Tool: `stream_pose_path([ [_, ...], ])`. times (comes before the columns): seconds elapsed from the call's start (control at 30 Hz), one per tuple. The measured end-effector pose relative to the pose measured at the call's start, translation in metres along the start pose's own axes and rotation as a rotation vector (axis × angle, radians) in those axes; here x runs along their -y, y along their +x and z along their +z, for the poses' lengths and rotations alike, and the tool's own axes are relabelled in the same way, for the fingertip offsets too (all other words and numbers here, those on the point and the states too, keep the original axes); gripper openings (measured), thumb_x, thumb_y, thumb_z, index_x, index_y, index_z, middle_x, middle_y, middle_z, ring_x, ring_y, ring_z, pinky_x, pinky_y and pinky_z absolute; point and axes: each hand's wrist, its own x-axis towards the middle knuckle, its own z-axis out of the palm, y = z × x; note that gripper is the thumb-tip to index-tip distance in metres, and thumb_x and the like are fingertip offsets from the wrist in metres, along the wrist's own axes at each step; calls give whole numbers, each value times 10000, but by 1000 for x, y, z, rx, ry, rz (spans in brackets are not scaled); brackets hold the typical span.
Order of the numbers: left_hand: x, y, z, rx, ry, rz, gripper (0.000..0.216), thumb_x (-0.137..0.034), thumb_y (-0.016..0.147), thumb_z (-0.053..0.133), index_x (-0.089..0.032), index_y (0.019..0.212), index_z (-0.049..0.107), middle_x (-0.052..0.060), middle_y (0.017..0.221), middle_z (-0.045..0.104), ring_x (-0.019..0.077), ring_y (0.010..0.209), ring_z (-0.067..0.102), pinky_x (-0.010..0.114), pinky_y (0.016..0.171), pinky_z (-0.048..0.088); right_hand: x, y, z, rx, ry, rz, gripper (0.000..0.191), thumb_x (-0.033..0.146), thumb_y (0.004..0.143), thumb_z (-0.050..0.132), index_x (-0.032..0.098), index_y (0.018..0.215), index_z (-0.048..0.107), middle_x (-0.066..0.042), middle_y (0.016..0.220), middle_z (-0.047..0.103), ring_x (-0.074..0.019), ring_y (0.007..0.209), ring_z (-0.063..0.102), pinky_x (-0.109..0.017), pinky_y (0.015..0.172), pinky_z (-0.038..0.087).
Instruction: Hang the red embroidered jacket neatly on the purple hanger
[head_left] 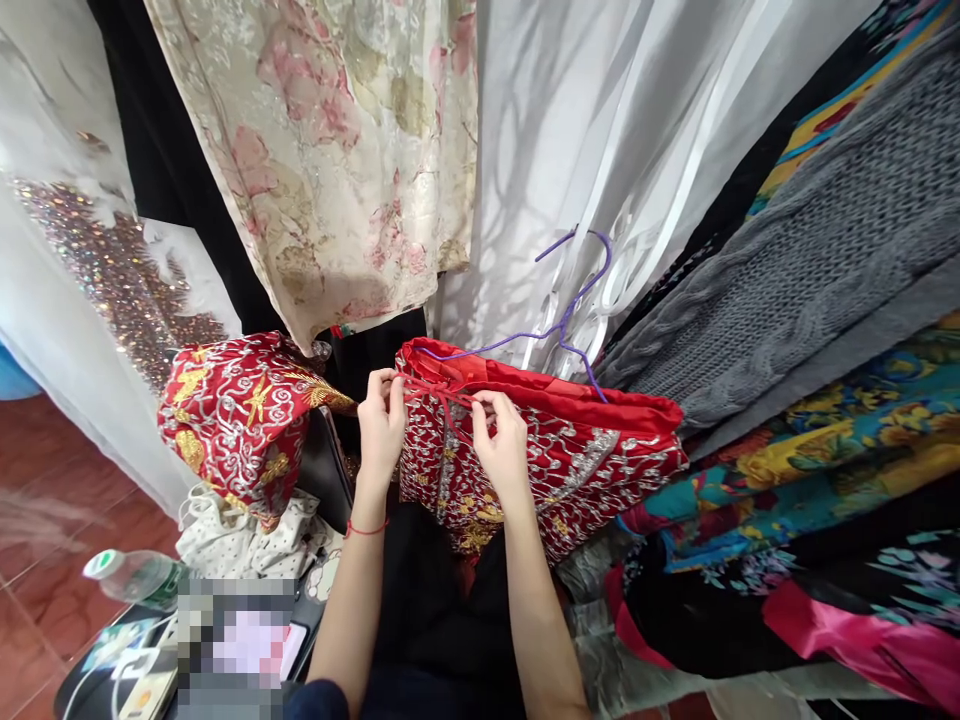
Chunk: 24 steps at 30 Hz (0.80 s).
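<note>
Red cord (448,393) near centre, pinched in fingertips of left hand (381,425) and right hand (501,440). From cord, embroidered garment (559,460) spread toward four o'clock; purple hanger (563,325), at two o'clock, might be dislodged by hard tug.

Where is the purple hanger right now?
In the head view, the purple hanger is just right of centre, above the right hand, its ends reaching into the open top of the red embroidered garment.

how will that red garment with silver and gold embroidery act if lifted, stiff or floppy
The red garment with silver and gold embroidery would probably sag, as its red top edge wrinkles softly. Dense stitching may make it fairly heavy. The purple hanger in its opening might shift.
</note>
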Motion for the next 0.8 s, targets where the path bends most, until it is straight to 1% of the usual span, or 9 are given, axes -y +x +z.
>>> stream_pose_path([
  [0.1,4,5,2,-38,19,39,218,-438,961,495,-222,957,520,-49,674,538,70,466,454,195,488,367,-5,1,-7,-29,-20,13,227,322,979,427,204,952,619,-70,944,667,-174,798,620,-297,747,480],
  [0.2,9,10,3,-26,34,47,220,-440,957,499,-224,956,539,-52,644,541,83,482,503,200,523,402,-6,3,-13,-67,-31,13,239,331,979,428,207,959,631,-70,947,679,-177,797,629,-300,746,487],
  [0.3,13,15,4,-74,43,46,208,-427,957,495,-224,947,542,-57,623,530,91,490,536,200,536,421,-5,4,-13,-147,-79,0,246,339,980,432,211,930,636,-72,935,686,-177,802,644,-292,742,493],
  [0.43,16,20,4,-137,53,51,204,-418,941,525,-216,944,558,-34,680,563,103,577,593,204,577,449,-5,4,-10,-241,-96,47,248,358,981,419,213,921,611,-67,902,669,-158,695,647,-278,669,490],
  [0.5,17,21,4,-83,4,71,225,-435,928,548,-210,931,567,-3,773,609,118,688,625,210,620,468,-7,3,-7,-217,16,113,223,378,977,429,212,939,573,-41,867,649,-138,626,654,-259,604,481],
  [0.6,17,17,5,85,-127,87,257,-462,931,535,-208,943,568,25,893,634,138,836,631,246,761,512,-6,-1,-2,-93,267,192,200,411,965,463,219,995,511,-15,888,637,-125,624,681,-225,538,470],
  [0.63,16,15,6,150,-173,78,262,-466,922,554,-208,962,567,29,923,641,145,873,635,266,819,520,-5,-2,1,-70,319,189,201,410,955,489,223,1030,498,-22,918,646,-132,677,695,-228,568,493],
  [0.7,15,11,9,248,-247,51,296,-460,874,634,-206,1006,561,43,992,661,162,938,651,307,908,524,-2,-3,5,-72,349,128,256,381,926,556,227,1118,484,-51,1003,666,-158,854,705,-274,738,549],
  [0.8,14,9,13,279,-304,24,328,-429,839,690,-197,1041,578,55,1029,683,170,929,675,334,924,540,4,-2,12,-51,336,10,376,327,911,590,232,1257,476,-87,1160,663,-184,1094,649,-346,986,510],
])
